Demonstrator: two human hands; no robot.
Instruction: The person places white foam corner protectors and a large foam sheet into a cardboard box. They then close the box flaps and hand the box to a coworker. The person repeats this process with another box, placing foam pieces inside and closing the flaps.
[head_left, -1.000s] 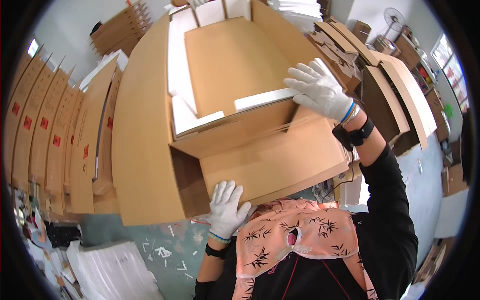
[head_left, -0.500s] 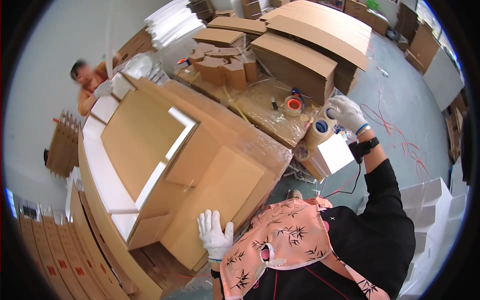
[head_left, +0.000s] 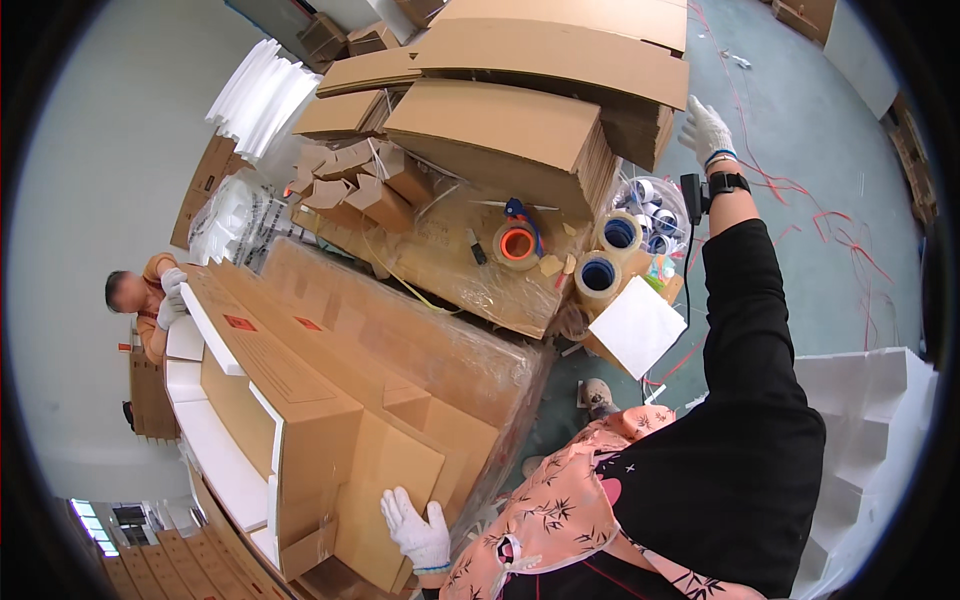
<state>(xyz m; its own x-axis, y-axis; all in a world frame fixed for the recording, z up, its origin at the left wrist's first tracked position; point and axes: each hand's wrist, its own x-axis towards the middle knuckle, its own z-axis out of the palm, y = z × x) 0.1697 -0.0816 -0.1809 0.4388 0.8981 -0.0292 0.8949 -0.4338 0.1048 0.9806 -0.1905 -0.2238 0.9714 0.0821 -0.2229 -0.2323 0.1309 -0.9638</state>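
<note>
L white-gloved hand (head_left: 415, 530), splayed flat, rests on tan end flap (head_left: 375, 468) of long brown foam-lined cardboard box (head_left: 315, 455), its long axis running up-left; R white-gloved hand (head_left: 708, 130), farther off, fingers extended, gripping nothing, nr. stacked brown cardboard sheets (head_left: 495, 125).

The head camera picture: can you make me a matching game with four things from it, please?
Things:
1. Left hand
2. Right hand
3. Apron
4. Right sleeve

Clues:
A. Plain black
B. Resting on a cardboard flap
C. Peachy pink with dark leaf prints
D. Held out near the cardboard stack

Right pairs: 1-B, 2-D, 3-C, 4-A
</note>
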